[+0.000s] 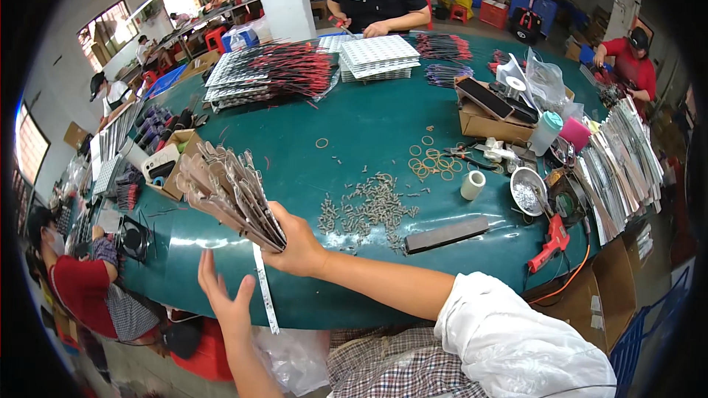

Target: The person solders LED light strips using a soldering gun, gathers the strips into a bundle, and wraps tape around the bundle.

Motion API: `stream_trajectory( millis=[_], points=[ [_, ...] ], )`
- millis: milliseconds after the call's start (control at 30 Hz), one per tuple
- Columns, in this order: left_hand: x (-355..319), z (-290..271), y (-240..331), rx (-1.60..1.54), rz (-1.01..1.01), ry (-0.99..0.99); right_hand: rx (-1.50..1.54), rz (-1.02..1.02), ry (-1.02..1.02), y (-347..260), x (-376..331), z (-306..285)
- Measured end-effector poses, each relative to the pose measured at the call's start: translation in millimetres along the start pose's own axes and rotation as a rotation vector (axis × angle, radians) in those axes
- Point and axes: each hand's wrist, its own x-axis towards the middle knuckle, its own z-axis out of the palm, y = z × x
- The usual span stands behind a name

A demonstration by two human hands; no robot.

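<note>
My right hand (299, 243) is closed round the lower end of a thick bundle of thin flat strips (228, 191), brownish and grey with rounded ends, held tilted up to the left above the table. My left hand (225, 295) is just below the bundle, fingers apart and nothing in it. Between the hands a narrow white strip with small marks (265, 291) reaches down past the table's front edge; whether my right hand grips its top is hidden. Right of my right hand lies a scattered heap of small grey metal pieces (372, 206), with a dark grey bar (447, 235) beside it.
Rubber bands (435, 164), a white roll (473, 185), a bowl of small bits (526, 191) and a red glue gun (549, 245) lie to the right on the green table (383, 121). White panels (380, 55) and red-tipped wires (302, 66) are stacked farther back. Co-workers sit around.
</note>
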Motion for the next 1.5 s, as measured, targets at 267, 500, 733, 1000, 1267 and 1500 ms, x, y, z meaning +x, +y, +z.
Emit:
stream_trajectory(
  millis=[267,500,733,1000,1267,1500],
  points=[
    [-91,14,-36,0.592,-0.164,-0.008,-0.116,-0.266,-0.181,-10,-3,-12],
    [-72,-15,-52,0.776,-0.045,-0.059,-0.104,-0.338,-0.391,1,-17,-15],
    [-33,-68,31,0.983,0.317,-0.027,0.002,-0.318,-0.491,-1,-22,0],
    [9,-80,104,1.090,0.501,-0.254,0.105,-0.136,-0.382,-18,-24,-3],
    [47,-49,129,0.549,0.162,-0.376,0.261,0.077,-0.392,-12,-29,-2],
    [45,-56,103,-0.032,-0.356,-0.420,0.313,0.134,-0.344,-18,-25,-10]
  ],
)
